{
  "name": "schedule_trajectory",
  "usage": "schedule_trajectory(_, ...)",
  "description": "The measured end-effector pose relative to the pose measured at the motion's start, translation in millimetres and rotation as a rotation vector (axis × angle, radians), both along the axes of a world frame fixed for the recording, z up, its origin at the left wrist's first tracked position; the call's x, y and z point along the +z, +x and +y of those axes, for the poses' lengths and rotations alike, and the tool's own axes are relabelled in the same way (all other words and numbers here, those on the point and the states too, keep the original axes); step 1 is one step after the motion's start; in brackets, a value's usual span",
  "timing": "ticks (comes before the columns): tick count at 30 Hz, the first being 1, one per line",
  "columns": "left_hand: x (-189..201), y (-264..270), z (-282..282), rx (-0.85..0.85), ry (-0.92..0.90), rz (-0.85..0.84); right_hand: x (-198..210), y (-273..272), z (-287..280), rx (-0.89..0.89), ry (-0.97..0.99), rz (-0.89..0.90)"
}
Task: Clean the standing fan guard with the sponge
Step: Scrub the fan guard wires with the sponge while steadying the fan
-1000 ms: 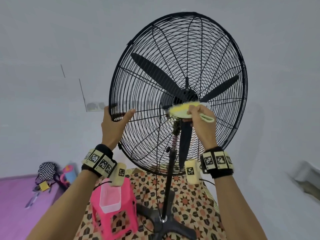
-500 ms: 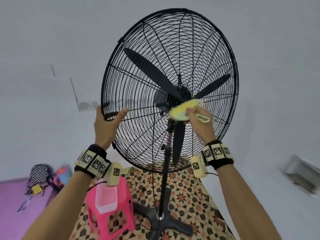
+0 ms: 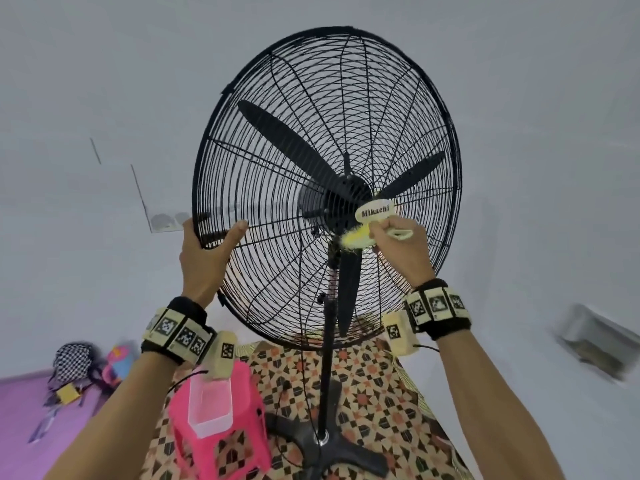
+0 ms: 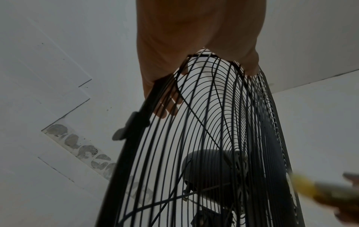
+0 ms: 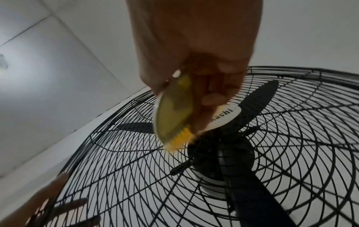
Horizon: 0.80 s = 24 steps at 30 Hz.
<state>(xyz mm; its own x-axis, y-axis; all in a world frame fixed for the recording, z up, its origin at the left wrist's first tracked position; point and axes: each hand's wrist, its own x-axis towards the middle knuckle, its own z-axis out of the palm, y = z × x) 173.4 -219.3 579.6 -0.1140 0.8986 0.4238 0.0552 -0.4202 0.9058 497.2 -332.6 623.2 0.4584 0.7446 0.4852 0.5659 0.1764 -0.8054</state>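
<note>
A black wire fan guard (image 3: pixel 277 278) on a tall stand fills the head view, with black blades behind it. My left hand (image 3: pixel 204 251) grips the guard's left rim (image 4: pixel 147 98), thumb in front and fingers behind the wires. My right hand (image 3: pixel 398 244) grips a yellow bristled scrubber with a pale handle (image 3: pixel 358 239), pressed on the guard just below the white oval brand badge (image 3: pixel 376 212) at the centre. In the right wrist view the scrubber (image 5: pixel 174 110) lies against the wires beside the badge (image 5: pixel 225 116). The left wrist view catches the scrubber (image 4: pixel 314 188) blurred at the right edge.
A pink plastic stool (image 3: pixel 221 420) carrying a clear tub (image 3: pixel 209 407) stands left of the fan's pole (image 3: pixel 327 368) and black base (image 3: pixel 329 445), on a patterned mat (image 3: pixel 381 403). A checkered bag (image 3: pixel 72 362) and toys lie at the far left. White walls stand behind.
The scrubber has slid down off the centre, uncovering the white brand badge. My left hand keeps its hold on the rim. The camera view has shifted slightly.
</note>
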Motion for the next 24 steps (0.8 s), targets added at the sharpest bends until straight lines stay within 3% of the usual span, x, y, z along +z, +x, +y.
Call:
schedule_trajectory(4,-2,-1,-1,0.001,-0.004,0.008,2,-5,0,0.087,0.119,0.037)
schedule_trajectory(10,3,1,-4,0.001,-0.017,0.002,2,4,-3,-0.024,-0.093,-0.059)
schedule_trajectory(15,3,2,-8,-0.001,-0.012,-0.001,6,-1,-14,0.067,0.075,0.303)
schedule_trajectory(20,4,1,-8,0.001,-0.019,-0.004,-28,-32,-14,0.156,-0.088,0.343)
schedule_trajectory(24,3,1,-10,-0.005,-0.025,-0.008,-23,-24,-14,0.048,0.064,0.488)
